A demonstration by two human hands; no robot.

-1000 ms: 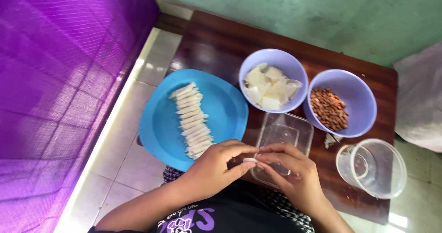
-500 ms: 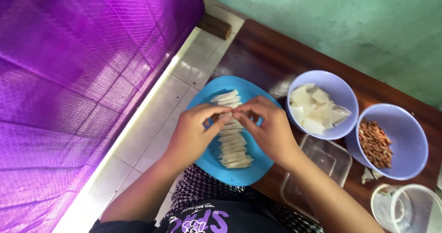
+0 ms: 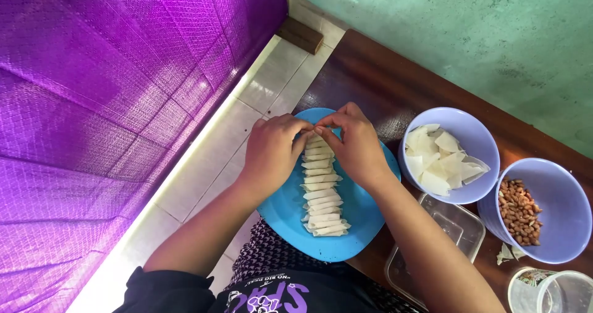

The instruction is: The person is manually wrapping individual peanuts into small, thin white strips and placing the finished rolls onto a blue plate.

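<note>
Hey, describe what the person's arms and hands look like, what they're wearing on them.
Both arms are bare from the shoulder area down; the left hand and right hand wear no gloves, and no rings, watch or bracelets show. The only sleeve visible is a short black one at the left shoulder, part of a black shirt with purple and white print on the chest.

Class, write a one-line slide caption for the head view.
Both hands meet over a row of pastry rolls on a blue plate.

plate point(image 3: 290, 217): smooth blue plastic, slightly glossy
rolls point(image 3: 321, 195): pale, matt dough
bench point(image 3: 383, 84): dark polished wood
bowls point(image 3: 475, 137): smooth lilac plastic
curtain point(image 3: 111, 97): purple woven cloth
</note>
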